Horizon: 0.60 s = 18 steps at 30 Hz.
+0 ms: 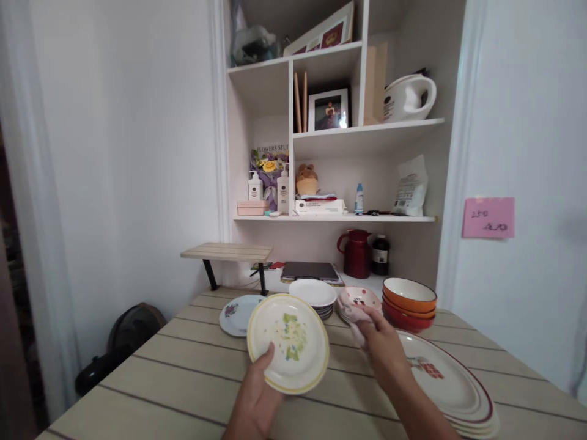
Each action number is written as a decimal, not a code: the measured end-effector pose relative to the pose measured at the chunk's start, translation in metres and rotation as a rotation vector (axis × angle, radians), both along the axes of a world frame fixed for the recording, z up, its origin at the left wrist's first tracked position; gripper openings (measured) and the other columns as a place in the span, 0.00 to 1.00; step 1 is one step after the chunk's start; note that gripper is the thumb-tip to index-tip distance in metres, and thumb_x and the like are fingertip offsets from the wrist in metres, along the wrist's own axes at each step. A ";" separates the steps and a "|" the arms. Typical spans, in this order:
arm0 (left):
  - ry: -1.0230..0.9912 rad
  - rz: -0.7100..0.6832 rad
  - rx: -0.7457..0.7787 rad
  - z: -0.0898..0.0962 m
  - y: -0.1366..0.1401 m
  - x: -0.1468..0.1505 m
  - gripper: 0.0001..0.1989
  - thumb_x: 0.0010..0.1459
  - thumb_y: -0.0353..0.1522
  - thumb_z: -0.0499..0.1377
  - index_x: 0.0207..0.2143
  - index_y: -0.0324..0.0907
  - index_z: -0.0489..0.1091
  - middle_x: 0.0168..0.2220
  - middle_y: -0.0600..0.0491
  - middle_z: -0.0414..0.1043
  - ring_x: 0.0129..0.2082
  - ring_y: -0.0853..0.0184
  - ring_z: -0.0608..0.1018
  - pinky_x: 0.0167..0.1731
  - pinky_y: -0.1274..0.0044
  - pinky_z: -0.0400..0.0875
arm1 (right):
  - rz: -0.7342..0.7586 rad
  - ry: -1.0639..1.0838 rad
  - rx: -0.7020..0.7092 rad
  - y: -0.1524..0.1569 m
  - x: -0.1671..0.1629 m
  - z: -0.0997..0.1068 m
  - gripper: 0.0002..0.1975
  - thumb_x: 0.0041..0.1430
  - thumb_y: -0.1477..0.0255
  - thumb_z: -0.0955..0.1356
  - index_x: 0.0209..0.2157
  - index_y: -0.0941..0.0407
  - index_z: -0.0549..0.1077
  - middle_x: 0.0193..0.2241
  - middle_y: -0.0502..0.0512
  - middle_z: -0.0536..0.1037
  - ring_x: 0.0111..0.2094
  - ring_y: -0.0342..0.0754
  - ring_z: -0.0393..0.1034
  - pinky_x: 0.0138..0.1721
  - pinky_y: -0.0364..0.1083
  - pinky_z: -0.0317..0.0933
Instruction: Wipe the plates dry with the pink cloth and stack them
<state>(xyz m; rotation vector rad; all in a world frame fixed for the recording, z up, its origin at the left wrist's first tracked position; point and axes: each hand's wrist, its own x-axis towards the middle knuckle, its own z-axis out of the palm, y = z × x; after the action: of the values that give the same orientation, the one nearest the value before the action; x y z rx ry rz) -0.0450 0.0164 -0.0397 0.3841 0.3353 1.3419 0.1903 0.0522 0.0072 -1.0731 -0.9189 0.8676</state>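
My left hand [257, 391] grips a round cream plate [293, 342] with a yellow rim and a green floral print. Its thumb lies on the plate's face, which is tilted up toward me; the other fingers are hidden underneath. My right hand [383, 342] is closed on a crumpled pale pink cloth [358, 321], held to the right of the plate and apart from it. Just behind the cloth are small bowls [367, 299] with red dots. Behind the held plate, a pale plate with a flower print [236, 315] rests on the table.
White bowls [312, 292] are stacked at the back centre. Orange and red bowls [409, 299] stand back right, beside large oval plates [458, 379] piled at the right. A small raised shelf [227, 251] is at the table's back left. A red jug [356, 253] stands behind.
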 end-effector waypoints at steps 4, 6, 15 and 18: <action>-0.042 -0.237 0.052 -0.004 0.000 0.037 0.28 0.61 0.33 0.56 0.62 0.33 0.61 0.51 0.36 0.74 0.57 0.49 0.71 0.61 0.55 0.57 | -0.091 -0.447 0.327 -0.020 -0.003 -0.003 0.13 0.52 0.71 0.65 0.38 0.51 0.78 0.44 0.54 0.79 0.48 0.55 0.69 0.51 0.51 0.60; -0.057 -0.268 0.068 -0.003 -0.001 0.043 0.26 0.61 0.33 0.56 0.61 0.34 0.63 0.52 0.37 0.74 0.57 0.50 0.71 0.61 0.56 0.56 | -0.076 -0.591 0.420 -0.026 -0.008 -0.006 0.15 0.54 0.74 0.63 0.38 0.50 0.78 0.48 0.54 0.77 0.52 0.55 0.67 0.56 0.53 0.56; -0.062 -0.169 0.112 -0.007 0.001 0.031 0.23 0.61 0.30 0.55 0.59 0.37 0.65 0.52 0.40 0.74 0.57 0.53 0.71 0.62 0.60 0.55 | 0.049 -0.998 0.354 -0.033 -0.026 -0.008 0.22 0.56 0.74 0.63 0.51 0.48 0.74 0.56 0.54 0.73 0.59 0.59 0.60 0.60 0.61 0.49; -0.029 -0.216 0.062 -0.009 -0.005 0.038 0.26 0.60 0.32 0.57 0.60 0.37 0.64 0.52 0.39 0.75 0.55 0.51 0.73 0.60 0.60 0.59 | 0.141 -1.121 0.260 -0.033 -0.033 -0.022 0.29 0.54 0.64 0.68 0.58 0.50 0.68 0.63 0.56 0.65 0.65 0.64 0.50 0.63 0.65 0.40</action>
<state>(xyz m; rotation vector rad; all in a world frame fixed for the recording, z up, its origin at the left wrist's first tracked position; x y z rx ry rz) -0.0074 0.0116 -0.0488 0.4393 0.2215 1.1474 0.1575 0.0190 -0.0146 -1.2589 -1.9874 0.1652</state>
